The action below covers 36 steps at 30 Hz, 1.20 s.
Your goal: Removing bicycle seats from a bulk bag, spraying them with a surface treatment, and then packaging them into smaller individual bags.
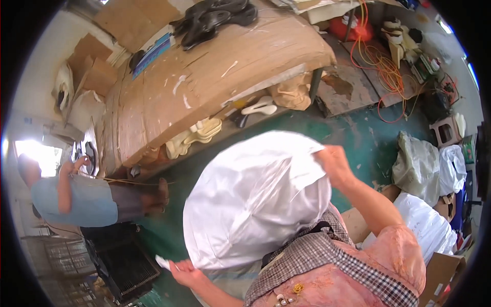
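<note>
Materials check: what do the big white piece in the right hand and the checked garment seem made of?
White piece: likely thin plastic film, perhaps satiny cloth; glossy, with bright streaks and soft creases.
Checked garment: probably woven fabric, matte, judging by its soft folds.

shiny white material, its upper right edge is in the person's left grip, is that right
Not quite: the upper right edge of the shiny white material is in the person's right grip, as the head view shows. The left grip is at the lower left.
</note>
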Motion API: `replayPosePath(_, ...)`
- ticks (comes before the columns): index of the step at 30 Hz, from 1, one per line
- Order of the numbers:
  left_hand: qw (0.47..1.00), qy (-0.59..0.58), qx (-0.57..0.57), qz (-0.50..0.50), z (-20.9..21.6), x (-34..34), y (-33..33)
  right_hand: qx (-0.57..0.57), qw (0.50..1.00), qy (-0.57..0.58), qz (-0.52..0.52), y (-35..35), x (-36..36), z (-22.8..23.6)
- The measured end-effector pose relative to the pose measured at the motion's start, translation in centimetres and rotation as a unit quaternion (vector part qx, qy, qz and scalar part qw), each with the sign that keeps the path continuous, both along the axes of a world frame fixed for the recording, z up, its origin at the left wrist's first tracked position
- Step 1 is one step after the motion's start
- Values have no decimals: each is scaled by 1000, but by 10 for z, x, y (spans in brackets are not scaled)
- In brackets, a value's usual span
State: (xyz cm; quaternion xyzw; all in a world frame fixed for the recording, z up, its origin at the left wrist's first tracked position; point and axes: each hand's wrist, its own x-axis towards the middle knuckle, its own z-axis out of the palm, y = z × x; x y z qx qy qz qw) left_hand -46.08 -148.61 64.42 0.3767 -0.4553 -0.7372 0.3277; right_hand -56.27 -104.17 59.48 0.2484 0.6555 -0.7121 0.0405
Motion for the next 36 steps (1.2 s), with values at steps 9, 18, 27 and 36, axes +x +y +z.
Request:
replayPosePath(9, 936, -35, 16, -350, -34, -302, 206, 295, 920, 104, -234, 260, -73, -76)
replayPosePath(18, 803, -112, -363, -460, -35, -199, 426, 174, 871, -44, -458, 392, 410, -196)
replayPosePath(27, 529, -347, -226, -741, -211, -72, 577, -273, 639, -300, -653, 224, 736, -350)
replayPosePath(36, 446, -340, -240, -792, -218, -64, 750, 48, 933, 278, -224, 596, 370, 65)
